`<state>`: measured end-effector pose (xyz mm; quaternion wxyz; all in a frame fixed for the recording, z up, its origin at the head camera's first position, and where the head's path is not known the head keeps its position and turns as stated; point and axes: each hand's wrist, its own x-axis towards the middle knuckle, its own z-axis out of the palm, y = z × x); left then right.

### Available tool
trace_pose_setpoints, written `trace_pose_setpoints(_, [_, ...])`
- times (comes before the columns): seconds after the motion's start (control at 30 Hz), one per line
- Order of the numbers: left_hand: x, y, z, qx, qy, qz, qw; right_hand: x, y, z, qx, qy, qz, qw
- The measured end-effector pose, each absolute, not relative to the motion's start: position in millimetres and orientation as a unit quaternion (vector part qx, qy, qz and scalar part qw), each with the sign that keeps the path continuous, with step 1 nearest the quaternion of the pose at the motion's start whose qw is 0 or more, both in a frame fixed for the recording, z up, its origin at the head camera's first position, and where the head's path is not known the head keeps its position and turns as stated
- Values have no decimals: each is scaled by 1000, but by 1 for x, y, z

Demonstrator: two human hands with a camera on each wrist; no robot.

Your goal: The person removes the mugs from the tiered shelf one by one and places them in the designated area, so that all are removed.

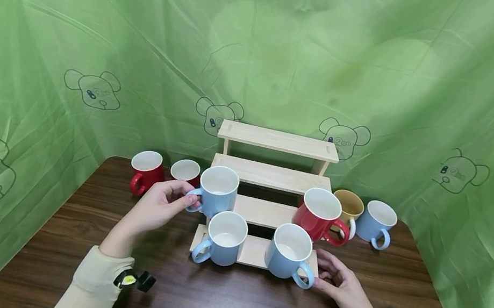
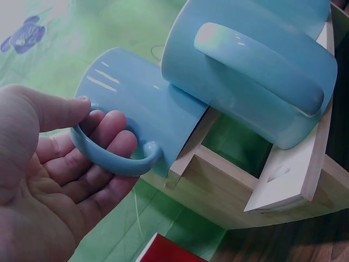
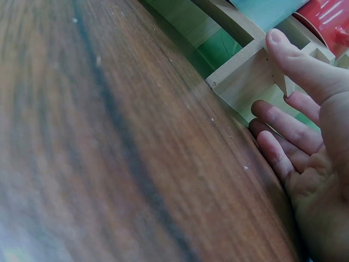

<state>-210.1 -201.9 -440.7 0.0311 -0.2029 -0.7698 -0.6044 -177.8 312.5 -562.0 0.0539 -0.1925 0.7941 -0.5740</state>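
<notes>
My left hand (image 1: 163, 205) pinches the handle of a light blue mug (image 1: 219, 193) between thumb and fingers. In the left wrist view, the fingers pass through that handle (image 2: 117, 162). The mug is upright at the left of the second step of a wooden tiered rack (image 1: 263, 214). My right hand (image 1: 342, 285) grips the right end of the bottom step, thumb at the front and index fingertip at the edge. On that step stand a light blue left mug (image 1: 227, 243) and a light blue right mug (image 1: 287, 253). Behind the right one is a red mug (image 1: 312, 219).
Left of the rack, a red mug (image 1: 153, 171) and a partly hidden red mug (image 1: 185, 170) stand on the dark wooden table (image 1: 222, 302). On its right are a mustard mug (image 1: 349, 201) and another light blue mug (image 1: 375, 222). A green curtain (image 1: 291, 63) surrounds the table.
</notes>
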Motion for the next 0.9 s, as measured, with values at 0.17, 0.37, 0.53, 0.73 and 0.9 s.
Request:
trace_pose_setpoints(0.17, [-210, -200, -440, -209, -766, -607, 33, -178, 313, -562, -196, 794, -572, 56])
trace_pose_setpoints(0.37, [-210, -199, -440, -217, -764, -606, 46, -177, 313, -563, -189, 796, -572, 54])
trace_pose_setpoints(0.53, [-209, -198, -439, -204, -767, -606, 48, -177, 313, -561, -181, 798, -572, 57])
trace_pose_setpoints(0.73, [-210, -197, -440, -182, -775, -602, 60, -177, 313, -561, -187, 798, -570, 58])
trace_pose_setpoints(0.9, [-210, -197, -441, -168, -771, -612, 62, -178, 312, -561, -182, 801, -567, 59])
